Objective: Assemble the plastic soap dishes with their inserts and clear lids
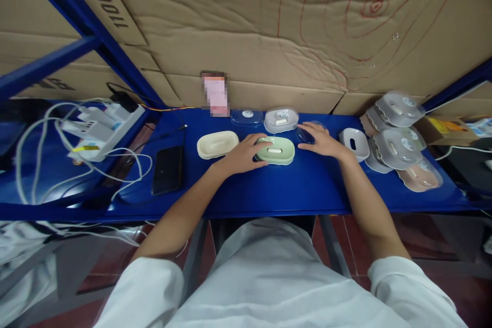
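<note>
My left hand (pixel 246 156) is curved around the left end of a light green oval plastic box (pixel 282 156), its thumb and fingers against the sides. The box sits on the blue table and has a slot in its top with a small pale piece in it. To the right, my right hand (pixel 321 141) lies over a clear oval plastic lid (pixel 305 135), thumb and fingers at its edges; the hand hides part of the lid. A cream oval tray (pixel 215 144) stands left of my left hand. Behind the green box is a grey-white lidded box (pixel 281 120), beside another clear lid (pixel 246 118).
A white oval piece with a dark slot (pixel 354 143) stands right of my right hand, near several stacked lidded boxes (pixel 397 148). A black phone (pixel 167 170) and a power strip (pixel 109 125) with white cables lie left. A pixelated phone (pixel 216 95) leans on the cardboard wall (pixel 246 36).
</note>
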A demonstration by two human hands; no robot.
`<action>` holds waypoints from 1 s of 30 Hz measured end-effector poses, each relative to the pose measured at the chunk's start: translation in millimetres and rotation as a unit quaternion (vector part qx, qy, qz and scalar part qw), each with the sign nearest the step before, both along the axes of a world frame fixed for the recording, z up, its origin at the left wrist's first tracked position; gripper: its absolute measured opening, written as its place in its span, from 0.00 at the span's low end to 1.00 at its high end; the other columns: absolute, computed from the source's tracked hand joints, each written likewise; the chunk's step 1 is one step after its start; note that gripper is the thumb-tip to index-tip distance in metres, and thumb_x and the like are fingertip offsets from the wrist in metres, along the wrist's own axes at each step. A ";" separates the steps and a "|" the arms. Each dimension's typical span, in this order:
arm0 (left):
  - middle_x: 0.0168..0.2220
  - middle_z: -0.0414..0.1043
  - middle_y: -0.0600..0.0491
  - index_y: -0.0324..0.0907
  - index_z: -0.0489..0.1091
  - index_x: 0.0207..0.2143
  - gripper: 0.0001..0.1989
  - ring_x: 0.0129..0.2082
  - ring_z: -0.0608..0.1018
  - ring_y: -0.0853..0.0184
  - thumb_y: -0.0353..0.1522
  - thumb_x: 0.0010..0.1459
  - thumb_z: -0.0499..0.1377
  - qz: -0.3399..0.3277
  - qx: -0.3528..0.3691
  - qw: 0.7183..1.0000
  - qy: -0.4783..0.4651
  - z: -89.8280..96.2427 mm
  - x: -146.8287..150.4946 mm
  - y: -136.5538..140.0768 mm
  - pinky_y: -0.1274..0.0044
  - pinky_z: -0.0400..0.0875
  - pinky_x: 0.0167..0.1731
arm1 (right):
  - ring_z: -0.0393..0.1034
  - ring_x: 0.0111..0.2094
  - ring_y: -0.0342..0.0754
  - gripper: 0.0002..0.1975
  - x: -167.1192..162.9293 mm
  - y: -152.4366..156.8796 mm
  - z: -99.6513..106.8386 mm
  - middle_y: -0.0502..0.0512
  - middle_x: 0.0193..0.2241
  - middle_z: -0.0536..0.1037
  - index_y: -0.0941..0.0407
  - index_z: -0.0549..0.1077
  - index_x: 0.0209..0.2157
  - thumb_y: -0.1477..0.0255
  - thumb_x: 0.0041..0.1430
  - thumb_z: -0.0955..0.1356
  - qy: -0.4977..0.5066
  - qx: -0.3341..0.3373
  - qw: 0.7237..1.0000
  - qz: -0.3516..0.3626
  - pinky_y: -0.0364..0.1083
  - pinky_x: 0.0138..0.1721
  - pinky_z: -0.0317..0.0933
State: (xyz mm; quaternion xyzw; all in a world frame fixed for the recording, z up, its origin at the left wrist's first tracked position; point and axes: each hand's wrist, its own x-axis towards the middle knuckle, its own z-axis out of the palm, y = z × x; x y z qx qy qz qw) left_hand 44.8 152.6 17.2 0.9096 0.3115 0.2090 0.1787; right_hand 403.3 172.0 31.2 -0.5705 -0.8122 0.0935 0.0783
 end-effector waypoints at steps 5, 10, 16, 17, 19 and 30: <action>0.70 0.61 0.42 0.48 0.65 0.69 0.34 0.70 0.65 0.45 0.43 0.64 0.67 0.005 -0.016 1.000 0.005 2.6 0.0 0.3 0.53 0.63 0.71 | 0.42 0.79 0.70 0.45 11.4 -4.6 -0.6 0.64 0.78 0.52 0.45 0.58 0.76 0.47 0.62 0.72 -0.003 -0.063 0.998 0.000 0.75 0.73 0.40; 0.68 0.60 0.43 0.50 0.60 0.71 0.39 0.69 0.67 0.47 0.42 0.60 0.69 0.003 -0.061 0.998 -0.033 2.0 -2.4 1.8 0.54 0.63 0.72 | 0.34 0.80 0.73 0.62 36.7 -10.5 0.4 0.61 0.80 0.43 0.41 0.48 0.79 0.52 0.50 0.80 -0.015 -0.122 0.992 -0.023 0.76 0.74 0.41; 0.70 0.56 0.43 0.50 0.55 0.73 0.43 0.71 0.67 0.49 0.40 0.60 0.69 -0.014 -0.130 0.990 -0.050 7.7 -6.0 1.1 0.56 0.63 0.73 | 0.57 0.73 0.73 0.42 39.6 -12.7 3.7 0.64 0.72 0.64 0.43 0.62 0.74 0.58 0.61 0.75 -0.002 -0.067 0.998 0.014 0.75 0.70 0.53; 0.70 0.57 0.43 0.51 0.55 0.73 0.43 0.71 0.67 0.49 0.41 0.60 0.69 -0.010 -0.137 0.989 -0.052 9.0 -6.5 1.3 0.55 0.63 0.73 | 0.59 0.71 0.73 0.39 37.0 -12.7 2.9 0.64 0.70 0.66 0.43 0.65 0.73 0.55 0.62 0.74 -0.001 -0.046 0.999 0.009 0.77 0.68 0.53; 0.70 0.57 0.43 0.50 0.55 0.73 0.44 0.70 0.68 0.48 0.42 0.59 0.70 -0.001 -0.147 0.988 -0.056 10.6 -7.3 2.1 0.54 0.63 0.72 | 0.60 0.71 0.74 0.40 32.6 -12.2 0.9 0.64 0.70 0.66 0.43 0.67 0.71 0.50 0.61 0.75 0.018 -0.028 0.999 0.002 0.79 0.67 0.53; 0.74 0.55 0.42 0.54 0.47 0.76 0.52 0.72 0.66 0.46 0.44 0.58 0.72 0.009 -0.159 0.984 -0.073 8.2 -7.6 3.2 0.54 0.63 0.71 | 0.61 0.72 0.64 0.29 23.0 -19.0 14.6 0.61 0.66 0.74 0.50 0.72 0.67 0.51 0.72 0.65 0.111 0.025 0.989 0.092 0.67 0.72 0.57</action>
